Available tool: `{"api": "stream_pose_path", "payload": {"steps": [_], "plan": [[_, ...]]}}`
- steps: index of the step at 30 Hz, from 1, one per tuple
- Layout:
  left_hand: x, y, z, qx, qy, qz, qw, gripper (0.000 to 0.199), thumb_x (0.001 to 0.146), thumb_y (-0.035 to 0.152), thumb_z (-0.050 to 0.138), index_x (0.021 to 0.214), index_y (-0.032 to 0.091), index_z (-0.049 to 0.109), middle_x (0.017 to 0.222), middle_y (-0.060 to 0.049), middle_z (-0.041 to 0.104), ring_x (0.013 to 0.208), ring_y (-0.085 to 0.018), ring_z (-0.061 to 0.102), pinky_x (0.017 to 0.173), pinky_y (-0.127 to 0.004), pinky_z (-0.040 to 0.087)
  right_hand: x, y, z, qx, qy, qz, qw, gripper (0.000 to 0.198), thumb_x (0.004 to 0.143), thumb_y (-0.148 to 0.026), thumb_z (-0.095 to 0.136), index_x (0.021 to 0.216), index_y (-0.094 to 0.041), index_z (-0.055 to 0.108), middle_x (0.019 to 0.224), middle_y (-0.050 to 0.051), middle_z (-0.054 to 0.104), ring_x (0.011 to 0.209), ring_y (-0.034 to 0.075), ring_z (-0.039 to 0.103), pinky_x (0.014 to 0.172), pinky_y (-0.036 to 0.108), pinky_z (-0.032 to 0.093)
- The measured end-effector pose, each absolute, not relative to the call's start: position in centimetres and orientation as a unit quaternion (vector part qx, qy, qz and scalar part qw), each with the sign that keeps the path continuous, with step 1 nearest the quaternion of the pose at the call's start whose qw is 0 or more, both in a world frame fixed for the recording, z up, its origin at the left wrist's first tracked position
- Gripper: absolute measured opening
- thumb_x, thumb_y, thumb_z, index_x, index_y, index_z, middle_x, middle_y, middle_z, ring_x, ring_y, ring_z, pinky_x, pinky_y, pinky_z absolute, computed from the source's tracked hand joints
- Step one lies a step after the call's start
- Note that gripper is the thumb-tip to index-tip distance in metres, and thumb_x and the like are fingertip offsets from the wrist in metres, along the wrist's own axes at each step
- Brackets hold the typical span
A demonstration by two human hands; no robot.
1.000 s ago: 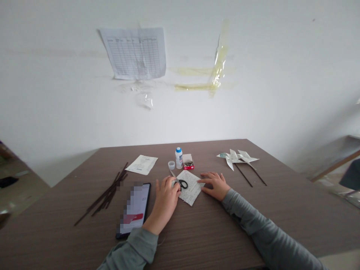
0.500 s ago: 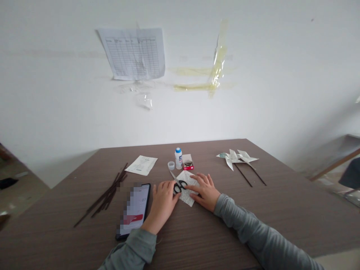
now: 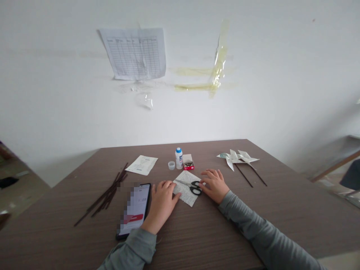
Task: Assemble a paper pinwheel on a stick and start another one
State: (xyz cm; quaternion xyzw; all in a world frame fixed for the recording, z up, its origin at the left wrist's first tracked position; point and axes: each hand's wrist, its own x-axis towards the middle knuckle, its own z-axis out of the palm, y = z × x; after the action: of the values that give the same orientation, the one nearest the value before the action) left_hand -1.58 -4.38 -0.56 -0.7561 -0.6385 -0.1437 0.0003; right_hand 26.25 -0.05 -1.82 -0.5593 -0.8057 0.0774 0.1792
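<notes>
My right hand (image 3: 214, 184) lies flat on the brown table (image 3: 253, 221) with its fingers spread. Its fingertips touch the black handles of the scissors (image 3: 194, 186). The scissors lie on a small handwritten sheet of paper (image 3: 184, 193), blades pointing left. My left hand (image 3: 161, 202) rests palm down on the table, fingertips at the paper's left edge, next to a phone (image 3: 134, 210) with a lit screen.
Behind the paper stand a white glue bottle with a blue cap (image 3: 178, 158), a small cap (image 3: 171, 165) and a red box of pins (image 3: 188, 162). A folded sheet (image 3: 142, 165) and dark sticks (image 3: 108, 193) lie left. Two paper pinwheels (image 3: 236, 158) lie right.
The scissors have slid right across the paper and turned, their handles now by my right hand instead of my left. My right hand has drawn back to the right. My left hand has barely moved.
</notes>
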Motion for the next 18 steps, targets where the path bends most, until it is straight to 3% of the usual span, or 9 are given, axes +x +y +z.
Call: {"api": "stream_pose_path", "payload": {"steps": [4, 7, 13, 18], "plan": [[-1.4, -4.6, 0.0, -0.754, -0.644, -0.13, -0.011, 0.033, 0.119, 0.025, 0.081, 0.148, 0.031, 0.097, 0.166, -0.012, 0.093, 0.162, -0.043, 0.079, 0.144, -0.069, 0.057, 26.0, -0.2, -2.0, -0.541, -0.815, 0.086, 0.19, 0.027, 0.12, -0.037, 0.078, 0.134, -0.035, 0.101, 0.151, 0.013, 0.095, 0.158, 0.044, 0.077, 0.156, 0.085, 0.037], [-1.3, -4.6, 0.2, -0.752, -0.647, -0.124, -0.018, 0.035, 0.12, 0.027, 0.08, 0.151, 0.03, 0.096, 0.169, -0.012, 0.091, 0.164, -0.043, 0.078, 0.144, -0.068, 0.056, 25.5, -0.4, -2.1, -0.524, -0.826, 0.103, 0.182, 0.032, 0.118, -0.035, 0.078, 0.143, -0.036, 0.099, 0.149, 0.013, 0.096, 0.155, 0.044, 0.079, 0.157, 0.084, 0.034], [-1.6, -4.5, -0.5, -0.755, -0.641, -0.139, -0.005, 0.034, 0.118, 0.027, 0.081, 0.147, 0.031, 0.097, 0.165, -0.012, 0.092, 0.158, -0.042, 0.08, 0.137, -0.061, 0.06, 26.4, 0.1, -2.1, -0.566, -0.802, 0.084, 0.168, 0.031, 0.115, -0.031, 0.076, 0.131, -0.035, 0.102, 0.142, 0.012, 0.097, 0.156, 0.045, 0.078, 0.156, 0.087, 0.033], [-1.6, -4.5, -0.6, -0.756, -0.641, -0.135, -0.01, 0.035, 0.118, 0.026, 0.078, 0.148, 0.029, 0.096, 0.165, -0.013, 0.092, 0.157, -0.041, 0.08, 0.137, -0.061, 0.059, 27.9, 0.6, -2.1, -0.593, -0.786, 0.07, 0.159, 0.033, 0.111, -0.028, 0.079, 0.13, -0.034, 0.104, 0.141, 0.013, 0.097, 0.158, 0.047, 0.077, 0.154, 0.083, 0.039]]}}
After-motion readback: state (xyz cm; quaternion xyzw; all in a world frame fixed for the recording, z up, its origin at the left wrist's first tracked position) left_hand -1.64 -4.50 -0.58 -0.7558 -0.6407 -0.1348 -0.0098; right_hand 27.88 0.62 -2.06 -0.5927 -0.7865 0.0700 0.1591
